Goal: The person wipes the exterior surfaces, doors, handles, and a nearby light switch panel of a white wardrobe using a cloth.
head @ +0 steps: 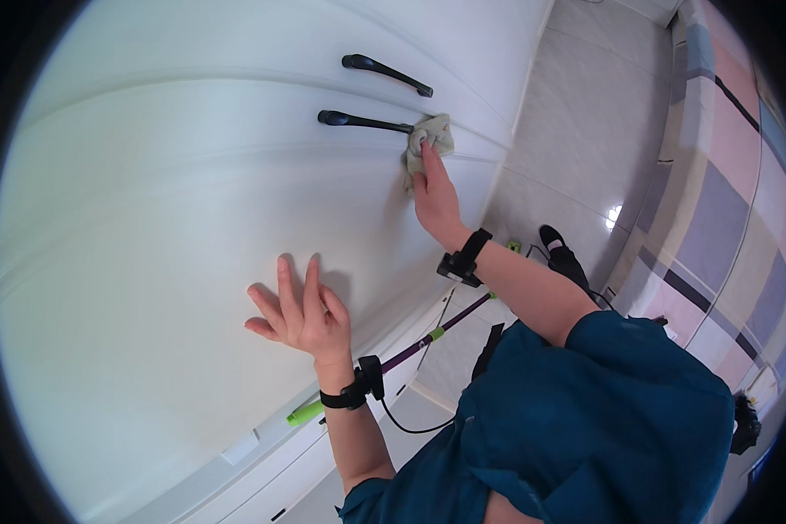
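Note:
My right hand (440,200) presses a greyish-green cloth (440,134) against a white cabinet door (170,216). The cloth covers the lower end of a black bar handle (360,120). A second black handle (386,73) runs alongside on the neighbouring door panel. My left hand (308,318) is spread over the same door, holding nothing. Its fingertips look to be on the white surface. Each wrist wears a black strapped device, such as the wrist device (465,259) on my right arm.
A mop or broom pole (409,354), purple and green, leans behind my left forearm. Grey floor tiles (589,98) run along the cabinet's base. A bed with a patchwork-patterned cover (727,177) stands to the right. A cable (412,431) hangs from the left wrist device.

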### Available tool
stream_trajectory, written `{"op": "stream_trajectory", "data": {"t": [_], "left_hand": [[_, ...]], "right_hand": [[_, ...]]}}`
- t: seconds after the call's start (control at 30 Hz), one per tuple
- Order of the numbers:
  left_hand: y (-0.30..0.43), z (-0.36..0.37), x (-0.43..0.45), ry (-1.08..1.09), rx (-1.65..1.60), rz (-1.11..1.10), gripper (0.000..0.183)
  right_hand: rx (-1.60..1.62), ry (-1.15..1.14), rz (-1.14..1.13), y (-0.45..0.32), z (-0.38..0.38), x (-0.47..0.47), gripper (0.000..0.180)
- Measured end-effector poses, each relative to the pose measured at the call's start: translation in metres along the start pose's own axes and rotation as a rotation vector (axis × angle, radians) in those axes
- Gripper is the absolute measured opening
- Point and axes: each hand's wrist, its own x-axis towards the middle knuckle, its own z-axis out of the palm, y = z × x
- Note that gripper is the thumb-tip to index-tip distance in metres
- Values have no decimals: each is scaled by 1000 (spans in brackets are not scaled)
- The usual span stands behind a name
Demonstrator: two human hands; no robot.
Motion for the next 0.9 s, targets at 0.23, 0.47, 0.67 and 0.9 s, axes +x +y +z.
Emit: {"op": "stream_trajectory", "data": {"t": [0.23,0.47,0.67,0.9], "left_hand": [[0,2,3,7,20,9,35],[2,8,8,52,30,30,36],[2,10,6,83,52,27,36],[3,5,5,77,-11,31,32]], "right_hand": [[-41,33,101,78,2,37,61],[36,-137,608,123,-13,83,69],[-123,-2,381,24,-4,29,55],[-11,85,-439,-90,-6,-39,52]]}}
